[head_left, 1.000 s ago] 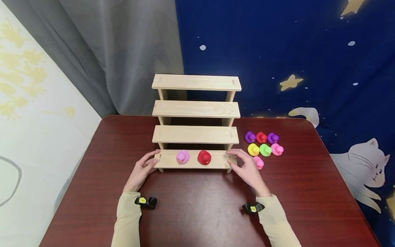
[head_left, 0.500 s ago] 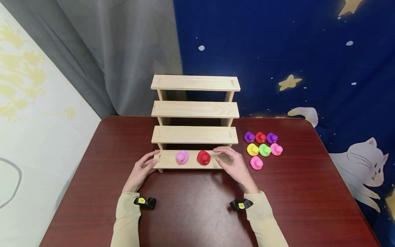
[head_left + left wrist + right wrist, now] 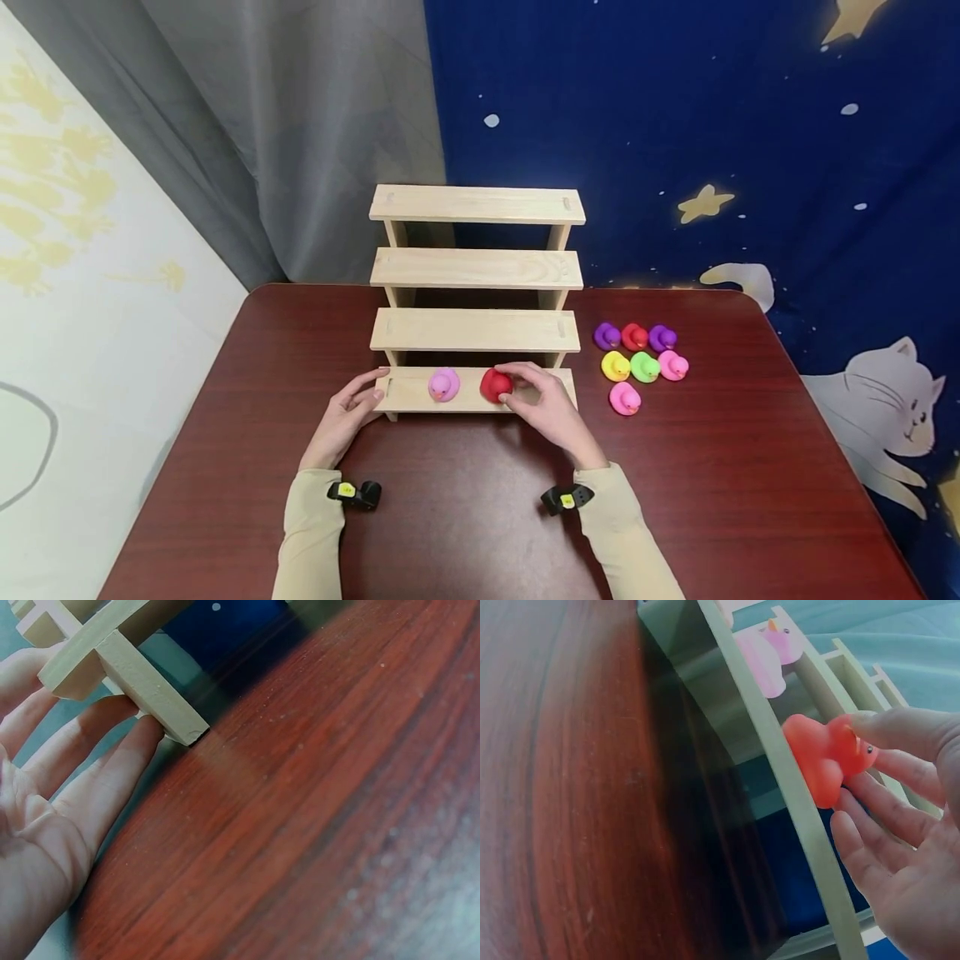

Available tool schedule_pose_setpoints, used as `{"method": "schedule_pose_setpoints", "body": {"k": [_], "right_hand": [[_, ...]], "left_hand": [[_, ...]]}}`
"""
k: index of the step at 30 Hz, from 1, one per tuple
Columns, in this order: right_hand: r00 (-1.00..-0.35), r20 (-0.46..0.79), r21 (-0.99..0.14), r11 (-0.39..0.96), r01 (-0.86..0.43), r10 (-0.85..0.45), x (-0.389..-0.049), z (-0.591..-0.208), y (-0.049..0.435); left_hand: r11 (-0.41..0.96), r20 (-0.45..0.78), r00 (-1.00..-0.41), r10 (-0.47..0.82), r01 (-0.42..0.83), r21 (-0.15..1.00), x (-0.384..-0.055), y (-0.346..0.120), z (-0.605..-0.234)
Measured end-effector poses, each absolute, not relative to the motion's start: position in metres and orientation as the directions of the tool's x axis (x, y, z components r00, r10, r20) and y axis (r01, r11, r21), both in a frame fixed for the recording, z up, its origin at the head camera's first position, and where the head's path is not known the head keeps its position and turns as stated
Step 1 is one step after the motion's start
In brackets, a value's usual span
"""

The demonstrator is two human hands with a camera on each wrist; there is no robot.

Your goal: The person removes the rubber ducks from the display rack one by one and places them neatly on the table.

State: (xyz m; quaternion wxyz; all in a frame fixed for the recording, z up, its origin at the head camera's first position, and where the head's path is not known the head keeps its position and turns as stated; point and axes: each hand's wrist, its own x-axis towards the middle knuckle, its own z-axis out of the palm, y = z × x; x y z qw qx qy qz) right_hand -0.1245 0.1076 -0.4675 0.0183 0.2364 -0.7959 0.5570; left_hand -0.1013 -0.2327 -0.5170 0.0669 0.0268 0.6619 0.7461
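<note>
A wooden stepped display shelf (image 3: 476, 331) stands upright on the table. On its lowest step sit a lilac rubber duck (image 3: 444, 384) and, to its right, a red rubber duck (image 3: 493, 385). My right hand (image 3: 551, 412) holds the red duck, thumb at its head and fingers behind it. In the right wrist view the red duck (image 3: 821, 757) sits at the step's front edge. At the left end of that step rests my left hand (image 3: 335, 427); its fairly straight fingers touch the shelf's side leg (image 3: 154, 690) in the left wrist view.
To the right of the shelf, several more ducks lie grouped on the dark red table (image 3: 450, 533): purple, red, yellow (image 3: 616, 366), green (image 3: 645, 367) and pink (image 3: 625, 398). A grey curtain (image 3: 337, 125) and a blue star-patterned cloth (image 3: 570, 108) hang behind.
My right hand has moved left along the lowest step from its right end and now holds the red duck. My left hand has stayed at the left end.
</note>
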Motion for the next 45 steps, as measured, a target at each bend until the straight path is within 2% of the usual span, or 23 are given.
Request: {"method": "schedule_pose_setpoints", "body": {"k": [10,25,37,45], "right_hand": [[-0.892,0.318,-0.855,0.310,-0.416,-0.322,-0.121,-0.469,0.107],[-0.900,0.358,-0.857,0.294,-0.423,-0.249,-0.112,-0.461,0.124],[-0.948,0.288,-0.898,0.305,-0.316,-0.135,-0.103,-0.458,0.156],[-0.947,0.306,-0.885,0.339,-0.320,-0.095,-0.089,-0.429,0.167]], "left_hand": [[-0.124,-0.040,-0.989,0.140,-0.057,0.991,-0.101,-0.232,-0.517],[-0.116,-0.037,-0.989,0.140,-0.054,0.992,-0.100,-0.233,-0.517],[-0.138,-0.018,-0.990,0.142,-0.037,0.990,-0.101,-0.233,-0.519],[-0.148,-0.003,-0.989,0.150,-0.025,0.989,-0.102,-0.234,-0.521]]}}
